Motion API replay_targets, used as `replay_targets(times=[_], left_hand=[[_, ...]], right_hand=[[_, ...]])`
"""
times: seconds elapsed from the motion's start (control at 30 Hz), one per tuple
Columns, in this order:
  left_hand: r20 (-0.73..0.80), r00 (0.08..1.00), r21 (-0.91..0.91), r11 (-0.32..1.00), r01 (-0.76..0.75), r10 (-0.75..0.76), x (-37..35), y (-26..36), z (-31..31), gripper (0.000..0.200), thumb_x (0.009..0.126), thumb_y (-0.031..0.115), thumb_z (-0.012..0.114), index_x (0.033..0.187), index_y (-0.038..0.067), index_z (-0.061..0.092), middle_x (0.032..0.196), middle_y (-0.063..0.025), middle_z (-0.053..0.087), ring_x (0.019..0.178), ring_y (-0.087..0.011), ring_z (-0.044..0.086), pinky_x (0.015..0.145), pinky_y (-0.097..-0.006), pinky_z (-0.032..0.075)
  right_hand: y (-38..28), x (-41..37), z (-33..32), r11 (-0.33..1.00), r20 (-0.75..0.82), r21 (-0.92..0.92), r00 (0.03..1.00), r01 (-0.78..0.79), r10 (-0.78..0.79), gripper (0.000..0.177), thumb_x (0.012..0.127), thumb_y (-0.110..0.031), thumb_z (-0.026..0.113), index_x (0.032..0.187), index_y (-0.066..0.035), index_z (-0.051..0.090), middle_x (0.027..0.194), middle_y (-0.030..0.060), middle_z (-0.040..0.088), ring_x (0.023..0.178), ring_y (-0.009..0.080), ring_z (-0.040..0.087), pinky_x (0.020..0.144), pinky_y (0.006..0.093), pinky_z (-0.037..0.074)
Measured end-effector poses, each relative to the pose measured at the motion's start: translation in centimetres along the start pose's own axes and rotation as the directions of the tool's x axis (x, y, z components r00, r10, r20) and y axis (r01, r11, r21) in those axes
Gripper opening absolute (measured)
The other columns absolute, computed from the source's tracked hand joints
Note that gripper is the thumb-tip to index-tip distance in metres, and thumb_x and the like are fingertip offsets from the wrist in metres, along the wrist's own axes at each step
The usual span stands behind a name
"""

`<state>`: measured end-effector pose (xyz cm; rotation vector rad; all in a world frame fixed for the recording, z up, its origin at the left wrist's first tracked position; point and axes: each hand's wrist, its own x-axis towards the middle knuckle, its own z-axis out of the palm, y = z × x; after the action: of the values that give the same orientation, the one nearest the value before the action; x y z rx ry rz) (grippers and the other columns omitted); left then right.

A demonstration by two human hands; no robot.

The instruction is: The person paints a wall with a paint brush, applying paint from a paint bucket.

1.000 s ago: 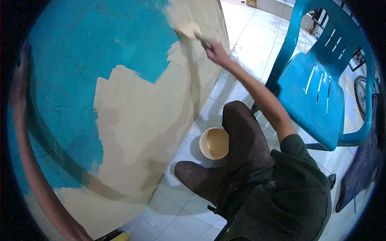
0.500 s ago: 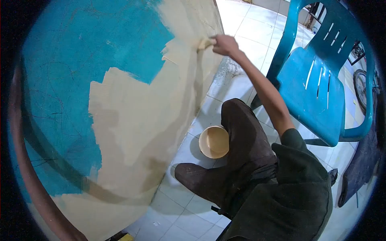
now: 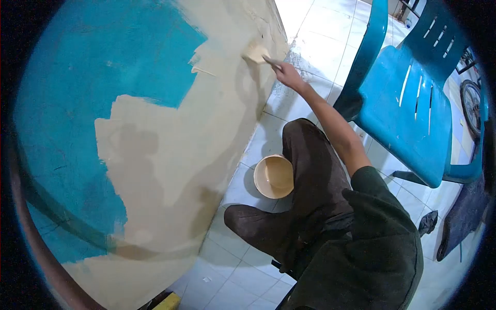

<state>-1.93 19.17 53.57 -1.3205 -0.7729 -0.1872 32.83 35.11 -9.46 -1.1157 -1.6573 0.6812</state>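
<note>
My right hand (image 3: 287, 75) is closed round the handle of a paintbrush (image 3: 256, 53). Its wide, cream-coated head rests against the upper right part of a wall (image 3: 170, 170), which is partly blue and partly cream. Wet-looking cream paint surrounds the brush, and a raised ridge of it lies just left. A round tub (image 3: 274, 176) with cream paint inside stands on the floor beside my bent leg. My left hand is not in view.
A blue plastic chair (image 3: 403, 98) stands close to my right arm. White floor tiles (image 3: 243, 279) run along the wall's base. A brown curved bar (image 3: 39, 253) crosses the left edge, and a yellow object (image 3: 168, 301) lies at the bottom. A bicycle wheel (image 3: 470, 108) is far right.
The brush has moved slightly left on the wall, and more of its head and handle shows. My view has shifted a little; the tub stays beside my leg.
</note>
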Motion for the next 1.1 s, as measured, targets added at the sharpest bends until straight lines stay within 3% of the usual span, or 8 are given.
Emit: replay_targets(times=[0.03, 0.2, 0.4, 0.53, 0.67, 0.73, 0.97, 1.1], left_hand=[[0.025, 1.000, 0.005, 1.000, 0.005, -0.005, 0.1, 0.0, -0.2, 0.073, 0.095, 0.062, 0.036, 0.125, -0.004, 0.047, 0.129, -0.0233, 0.046, 0.115, -0.0398, 0.046, 0.091, -0.0554, 0.035], [0.107, 0.993, -0.036, 0.997, 0.061, -0.057, 0.5, 0.6, -0.7, 0.078, 0.095, 0.064, 0.032, 0.129, -0.006, 0.043, 0.131, -0.0239, 0.043, 0.118, -0.0402, 0.043, 0.093, -0.0566, 0.032], [0.094, 0.992, -0.005, 0.996, 0.083, -0.083, 0.3, 0.7, -0.3, 0.079, 0.095, 0.064, 0.032, 0.131, -0.006, 0.040, 0.132, -0.0252, 0.041, 0.118, -0.0413, 0.042, 0.092, -0.0572, 0.033], [0.105, 0.986, 0.004, 0.991, 0.133, -0.133, 0.3, 1.3, -0.6, 0.079, 0.095, 0.063, 0.032, 0.131, -0.006, 0.040, 0.133, -0.0255, 0.040, 0.117, -0.0418, 0.043, 0.092, -0.0575, 0.033], [0.097, 0.991, 0.002, 0.996, 0.093, -0.093, 0.1, 0.3, -0.1, 0.078, 0.096, 0.063, 0.033, 0.132, -0.006, 0.039, 0.133, -0.0258, 0.040, 0.117, -0.0417, 0.042, 0.091, -0.0572, 0.033], [0.090, 0.992, 0.016, 0.996, 0.092, -0.093, 0.2, 0.4, 0.0, 0.078, 0.096, 0.062, 0.033, 0.132, -0.007, 0.039, 0.132, -0.0259, 0.040, 0.117, -0.0415, 0.042, 0.091, -0.0571, 0.034], [0.083, 0.994, 0.046, 0.997, 0.067, -0.070, 0.5, 0.6, -0.3, 0.073, 0.096, 0.059, 0.035, 0.129, -0.006, 0.041, 0.130, -0.0255, 0.042, 0.116, -0.0401, 0.043, 0.089, -0.0559, 0.035], [0.142, 0.985, 0.024, 0.995, 0.100, -0.102, -1.8, -3.1, 3.4, 0.069, 0.095, 0.062, 0.035, 0.123, 0.000, 0.052, 0.117, -0.0237, 0.053, 0.105, -0.0366, 0.053, 0.085, -0.0504, 0.041]], right_hand=[[1.0, -1.9, -0.4, 0.963, 0.111, -0.163, 0.966, -0.213, 0.232, 0.051, 0.088, -0.011, 0.045, 0.134, -0.032, 0.054, 0.100, 0.0192, 0.067, 0.089, 0.0368, 0.065, 0.080, 0.0419, 0.052], [8.4, -4.6, -0.1, 0.756, 0.239, -0.636, 0.892, -0.155, 0.384, 0.050, 0.074, -0.016, 0.053, 0.121, -0.030, 0.064, 0.094, 0.0153, 0.069, 0.089, 0.0335, 0.066, 0.077, 0.0445, 0.053], [-5.7, 4.1, -4.5, 0.682, 0.137, -0.730, 0.967, -0.049, 0.217, 0.041, 0.074, -0.022, 0.056, 0.113, -0.030, 0.069, 0.081, 0.0110, 0.069, 0.075, 0.0328, 0.067, 0.066, 0.0447, 0.053], [-13.0, 6.1, -9.3, 0.894, -0.221, -0.447, 0.965, 0.030, -0.143, 0.038, 0.084, -0.021, 0.055, 0.119, -0.024, 0.066, 0.072, 0.0132, 0.067, 0.064, 0.0267, 0.066, 0.061, 0.0399, 0.051], [-17.4, 8.5, -9.9, 1.000, -0.332, 0.016, 0.943, -0.012, 0.016, 0.037, 0.089, -0.018, 0.055, 0.125, -0.023, 0.063, 0.078, 0.0103, 0.069, 0.064, 0.0179, 0.064, 0.062, 0.0348, 0.051], [-16.7, 8.7, -8.4, 0.965, -0.391, 0.127, 0.906, 0.228, -0.163, 0.038, 0.088, -0.018, 0.052, 0.123, -0.025, 0.064, 0.093, 0.0145, 0.069, 0.084, 0.0339, 0.066, 0.073, 0.0403, 0.052], [-0.5, -1.0, -1.3, 0.939, 0.073, -0.265, 0.967, -0.217, 0.244, 0.056, 0.086, -0.014, 0.051, 0.139, -0.032, 0.048, 0.089, 0.0205, 0.066, 0.082, 0.0392, 0.063, 0.074, 0.0471, 0.051], [3.2, -3.8, -0.8, 0.801, 0.185, -0.567, 0.917, -0.195, 0.354, 0.046, 0.074, -0.017, 0.059, 0.120, -0.025, 0.064, 0.082, 0.0162, 0.067, 0.079, 0.0353, 0.066, 0.071, 0.0459, 0.053]])
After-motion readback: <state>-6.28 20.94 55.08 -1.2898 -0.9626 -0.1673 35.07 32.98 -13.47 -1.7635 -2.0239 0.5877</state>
